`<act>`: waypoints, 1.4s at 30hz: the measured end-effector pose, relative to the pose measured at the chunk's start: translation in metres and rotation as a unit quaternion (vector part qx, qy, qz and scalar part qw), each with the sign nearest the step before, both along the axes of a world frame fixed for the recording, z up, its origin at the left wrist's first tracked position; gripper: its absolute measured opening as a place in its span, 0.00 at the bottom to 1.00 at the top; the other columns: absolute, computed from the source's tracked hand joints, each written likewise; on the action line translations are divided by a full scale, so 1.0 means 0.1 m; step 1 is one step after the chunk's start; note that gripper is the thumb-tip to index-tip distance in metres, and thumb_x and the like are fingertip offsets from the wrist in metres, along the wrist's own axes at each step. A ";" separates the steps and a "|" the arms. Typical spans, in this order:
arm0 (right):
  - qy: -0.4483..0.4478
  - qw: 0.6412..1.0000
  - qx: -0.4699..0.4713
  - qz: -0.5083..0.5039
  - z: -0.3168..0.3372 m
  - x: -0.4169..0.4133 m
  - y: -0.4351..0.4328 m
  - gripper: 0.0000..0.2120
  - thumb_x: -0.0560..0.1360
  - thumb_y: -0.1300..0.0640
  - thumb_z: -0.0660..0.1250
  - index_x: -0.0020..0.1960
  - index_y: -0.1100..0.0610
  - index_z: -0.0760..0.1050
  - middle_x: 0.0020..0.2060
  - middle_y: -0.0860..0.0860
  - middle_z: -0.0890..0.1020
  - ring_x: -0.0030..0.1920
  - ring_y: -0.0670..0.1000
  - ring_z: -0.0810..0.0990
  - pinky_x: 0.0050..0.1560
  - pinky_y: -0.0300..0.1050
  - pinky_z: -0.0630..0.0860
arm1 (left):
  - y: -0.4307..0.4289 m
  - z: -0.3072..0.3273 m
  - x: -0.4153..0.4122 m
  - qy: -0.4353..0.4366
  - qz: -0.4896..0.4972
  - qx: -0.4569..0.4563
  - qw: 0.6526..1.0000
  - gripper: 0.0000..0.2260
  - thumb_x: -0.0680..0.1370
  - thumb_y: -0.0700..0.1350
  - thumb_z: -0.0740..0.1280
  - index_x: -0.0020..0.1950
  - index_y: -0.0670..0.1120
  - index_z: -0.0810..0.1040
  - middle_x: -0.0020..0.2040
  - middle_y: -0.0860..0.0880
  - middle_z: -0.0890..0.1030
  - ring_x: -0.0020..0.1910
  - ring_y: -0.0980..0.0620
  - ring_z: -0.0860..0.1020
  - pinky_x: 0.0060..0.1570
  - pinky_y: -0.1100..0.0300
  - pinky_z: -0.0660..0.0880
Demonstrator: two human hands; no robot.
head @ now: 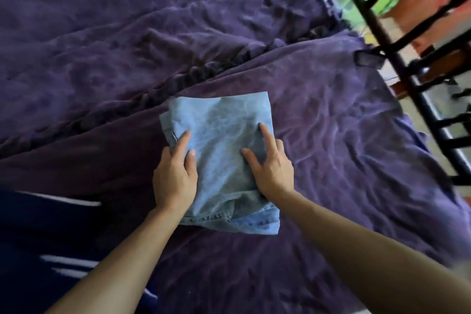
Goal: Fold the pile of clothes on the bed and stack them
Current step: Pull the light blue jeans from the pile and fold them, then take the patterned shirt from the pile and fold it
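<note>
1. Denim, pale blue and folded into a rough square: the garment (219, 150) is lying on the purple bedspread (331, 122), straight ahead of me, between my two hands.
2. My left hand (175, 176) is gripping its left edge. The forefinger and thumb are lying flat on top, and the other fingers are tucking round the side, out of sight.
3. My right hand (272, 168) is gripping the right edge likewise. The forefinger is pointing away from me, the thumb is resting on the cloth, and the rest are curling over the edge.
4. The near edge, showing a stitched seam, is sitting just past my wrists. The far edge is lying near a ruffled seam (193, 71) that is running slantwise across the bed.
5. Wrinkled bedspread is stretching wide beyond the garment and to its right.
6. A dark blue striped cloth (46, 227) is lying at my left, apart from the garment.
7. A black railing (376, 23) is standing along the bed's right side, well apart from my hands.
</note>
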State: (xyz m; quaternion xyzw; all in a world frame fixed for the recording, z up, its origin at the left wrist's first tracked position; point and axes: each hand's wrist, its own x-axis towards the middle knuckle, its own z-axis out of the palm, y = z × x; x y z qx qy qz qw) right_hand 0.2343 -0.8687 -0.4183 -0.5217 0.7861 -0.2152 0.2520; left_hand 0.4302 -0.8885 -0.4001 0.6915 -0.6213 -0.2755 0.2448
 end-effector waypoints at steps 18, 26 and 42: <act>0.170 0.984 0.038 0.037 0.13 -4.19 -0.11 0.28 0.76 0.36 0.59 0.73 0.37 0.55 0.64 0.50 0.70 0.56 0.60 0.77 0.50 0.53 0.75 | 0.31 -0.11 -4.01 0.096 -0.032 0.070 0.992 0.26 0.77 0.43 0.67 0.74 0.49 0.66 0.56 0.43 0.72 0.53 0.43 0.76 0.51 0.58 0.68; 0.158 0.976 0.131 0.076 -0.43 -4.27 -0.03 0.29 0.79 0.38 0.51 0.76 0.38 0.42 0.76 0.55 0.53 0.71 0.60 0.62 0.56 0.59 0.73 | 0.40 -0.54 -4.15 -0.012 -0.100 0.169 0.980 0.30 0.80 0.50 0.62 0.78 0.57 0.50 0.64 0.42 0.66 0.53 0.39 0.76 0.51 0.47 0.74; 0.167 0.925 0.076 0.332 0.77 -2.32 0.66 0.12 0.78 0.47 0.59 0.52 0.53 0.77 0.50 0.54 0.82 0.50 0.60 0.81 0.47 0.50 0.74 | 1.63 0.79 -2.05 -0.105 0.009 0.185 0.977 0.11 0.79 0.47 0.63 0.60 0.47 0.76 0.56 0.48 0.76 0.56 0.46 0.76 0.52 0.55 0.73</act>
